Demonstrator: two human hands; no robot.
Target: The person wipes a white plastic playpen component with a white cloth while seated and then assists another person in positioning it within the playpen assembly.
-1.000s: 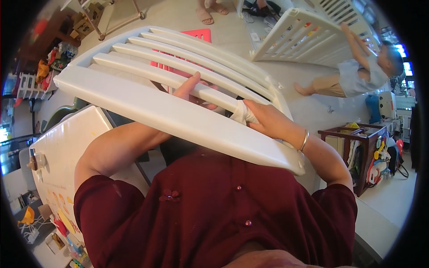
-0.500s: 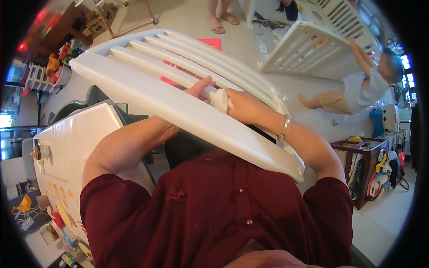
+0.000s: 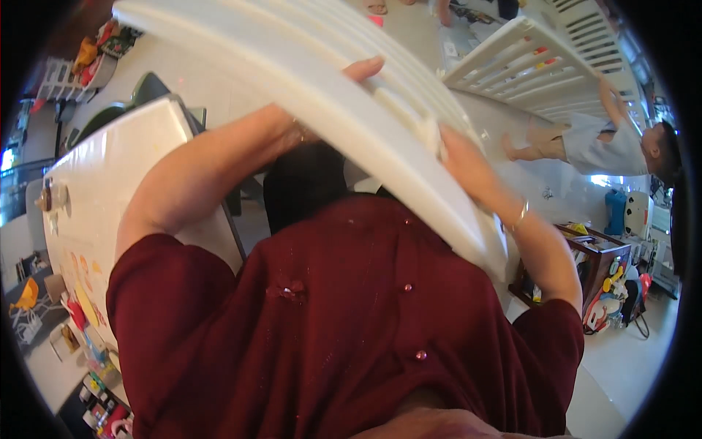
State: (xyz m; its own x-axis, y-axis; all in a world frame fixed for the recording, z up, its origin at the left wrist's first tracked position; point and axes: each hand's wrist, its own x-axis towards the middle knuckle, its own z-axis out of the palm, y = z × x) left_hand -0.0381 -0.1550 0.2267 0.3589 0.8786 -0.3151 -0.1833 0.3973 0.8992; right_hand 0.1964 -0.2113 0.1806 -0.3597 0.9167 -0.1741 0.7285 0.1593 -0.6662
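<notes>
A white slatted panel (image 3: pixel 307 91), like a side of a playpen, slants across my front, its lower right end close to my body. My left hand (image 3: pixel 363 69) is closed round its near edge, with the thumb over the top and the other fingers hidden behind. Farther right, my right hand (image 3: pixel 468 162) holds a white cloth (image 3: pixel 430 136) against the panel's slats. Its fingers are mostly hidden and the area is blurred by motion.
A white-topped table (image 3: pixel 139 146) stands at my left, beside a green chair (image 3: pixel 121 110). At the far right a person (image 3: pixel 599 146) grips a white slatted fence (image 3: pixel 526 66). A dark wooden cabinet (image 3: pixel 596 256) stands at the right, near a blue container (image 3: pixel 614 212).
The panel has come up closer to me, and its far end now reaches the top of the view. My right hand with the cloth has moved right, away from my left hand.
</notes>
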